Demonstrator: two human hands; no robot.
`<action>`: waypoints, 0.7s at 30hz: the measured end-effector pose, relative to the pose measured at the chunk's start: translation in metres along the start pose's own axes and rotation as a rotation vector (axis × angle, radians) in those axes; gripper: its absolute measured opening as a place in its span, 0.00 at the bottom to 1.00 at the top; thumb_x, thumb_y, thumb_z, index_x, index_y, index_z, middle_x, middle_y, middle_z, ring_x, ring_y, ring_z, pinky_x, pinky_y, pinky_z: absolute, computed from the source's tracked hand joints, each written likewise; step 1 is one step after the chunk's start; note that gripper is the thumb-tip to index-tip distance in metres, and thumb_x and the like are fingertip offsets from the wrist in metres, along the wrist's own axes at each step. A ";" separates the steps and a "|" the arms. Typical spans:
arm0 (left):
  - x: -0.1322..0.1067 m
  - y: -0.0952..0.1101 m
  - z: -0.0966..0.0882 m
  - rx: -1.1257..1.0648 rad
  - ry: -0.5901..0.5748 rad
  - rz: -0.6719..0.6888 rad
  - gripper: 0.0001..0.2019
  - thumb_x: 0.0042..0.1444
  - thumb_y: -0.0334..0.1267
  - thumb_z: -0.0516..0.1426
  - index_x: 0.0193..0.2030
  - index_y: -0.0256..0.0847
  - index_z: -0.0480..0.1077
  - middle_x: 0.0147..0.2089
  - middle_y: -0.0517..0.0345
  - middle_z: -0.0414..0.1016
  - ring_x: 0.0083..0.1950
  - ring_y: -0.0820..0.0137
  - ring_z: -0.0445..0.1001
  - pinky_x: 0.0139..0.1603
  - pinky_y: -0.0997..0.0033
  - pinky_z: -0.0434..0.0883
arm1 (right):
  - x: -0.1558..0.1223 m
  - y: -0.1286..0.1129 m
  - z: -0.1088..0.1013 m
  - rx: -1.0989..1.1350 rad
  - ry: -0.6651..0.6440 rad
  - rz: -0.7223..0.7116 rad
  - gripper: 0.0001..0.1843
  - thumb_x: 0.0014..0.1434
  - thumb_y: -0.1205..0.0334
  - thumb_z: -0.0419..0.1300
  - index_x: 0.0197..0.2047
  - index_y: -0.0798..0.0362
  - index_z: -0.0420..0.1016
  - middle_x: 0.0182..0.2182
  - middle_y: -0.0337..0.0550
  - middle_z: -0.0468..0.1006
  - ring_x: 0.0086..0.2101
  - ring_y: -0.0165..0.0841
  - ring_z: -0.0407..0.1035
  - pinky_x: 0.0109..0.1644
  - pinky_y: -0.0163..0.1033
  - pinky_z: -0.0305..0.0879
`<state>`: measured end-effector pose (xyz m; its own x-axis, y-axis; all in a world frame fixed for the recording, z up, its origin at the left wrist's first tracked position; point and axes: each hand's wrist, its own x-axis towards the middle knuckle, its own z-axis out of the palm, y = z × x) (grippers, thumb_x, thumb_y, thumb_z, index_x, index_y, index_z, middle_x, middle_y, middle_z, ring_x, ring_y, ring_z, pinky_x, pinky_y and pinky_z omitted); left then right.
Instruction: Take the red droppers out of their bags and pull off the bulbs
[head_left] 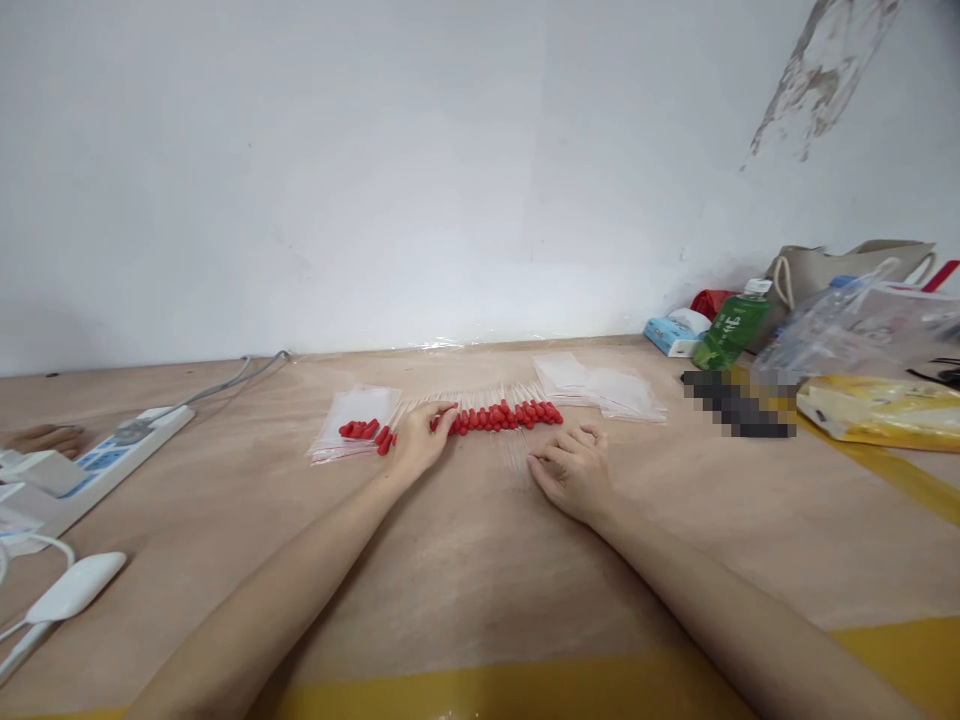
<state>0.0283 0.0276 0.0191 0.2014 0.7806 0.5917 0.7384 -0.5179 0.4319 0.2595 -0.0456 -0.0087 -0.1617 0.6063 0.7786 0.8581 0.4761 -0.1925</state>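
Observation:
A row of thin pale sticks with red bulb-shaped tips (484, 416) lies across the middle of the table, tips toward me. My left hand (421, 438) is over the left part of this row, thumb and forefinger closed at a red tip. Beyond my left wrist, several more red tips (360, 430) rest on a stack of clear plastic bags (346, 447). My right hand (574, 470) is just in front of the row's right end, its fingers curled and thumb close to the forefinger. Whatever it may hold is too small to make out.
More clear bags (619, 390) lie behind my right hand. At left are a power strip (165, 428), a white adapter (79, 588) and another person's hand (45, 438). A green bottle (735, 328), tissue pack (671, 337) and yellow package (885, 412) stand at right.

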 end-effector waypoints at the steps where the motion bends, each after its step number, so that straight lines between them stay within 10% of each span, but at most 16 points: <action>1: -0.006 0.000 -0.003 -0.028 0.046 -0.029 0.13 0.58 0.41 0.50 0.43 0.40 0.72 0.41 0.54 0.76 0.42 0.66 0.73 0.43 0.66 0.69 | 0.000 0.000 0.000 0.001 0.002 0.005 0.06 0.53 0.63 0.56 0.26 0.50 0.74 0.25 0.37 0.73 0.31 0.30 0.65 0.52 0.46 0.45; 4: -0.030 0.000 -0.013 -0.196 0.094 -0.057 0.13 0.56 0.41 0.52 0.44 0.40 0.71 0.43 0.54 0.75 0.46 0.66 0.73 0.48 0.65 0.69 | 0.000 0.001 -0.002 0.012 0.027 0.001 0.10 0.53 0.62 0.55 0.39 0.50 0.74 0.34 0.43 0.73 0.35 0.32 0.66 0.49 0.45 0.51; 9: -0.065 -0.001 -0.026 -0.357 -0.173 0.051 0.10 0.56 0.37 0.53 0.43 0.42 0.72 0.43 0.55 0.76 0.45 0.68 0.74 0.48 0.66 0.71 | 0.002 -0.004 -0.007 0.026 0.022 -0.148 0.28 0.53 0.55 0.56 0.56 0.54 0.62 0.52 0.54 0.64 0.51 0.40 0.59 0.54 0.47 0.53; 21: -0.073 0.005 -0.026 -0.359 -0.266 0.306 0.12 0.58 0.32 0.51 0.46 0.43 0.70 0.46 0.54 0.74 0.48 0.70 0.72 0.49 0.67 0.71 | 0.000 -0.024 0.003 0.105 -0.128 -0.320 0.10 0.58 0.59 0.54 0.41 0.50 0.72 0.25 0.36 0.75 0.31 0.28 0.66 0.58 0.50 0.41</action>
<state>0.0004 -0.0410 -0.0046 0.5633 0.6132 0.5537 0.3641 -0.7859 0.4999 0.2379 -0.0552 -0.0061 -0.4791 0.4879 0.7297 0.7009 0.7131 -0.0165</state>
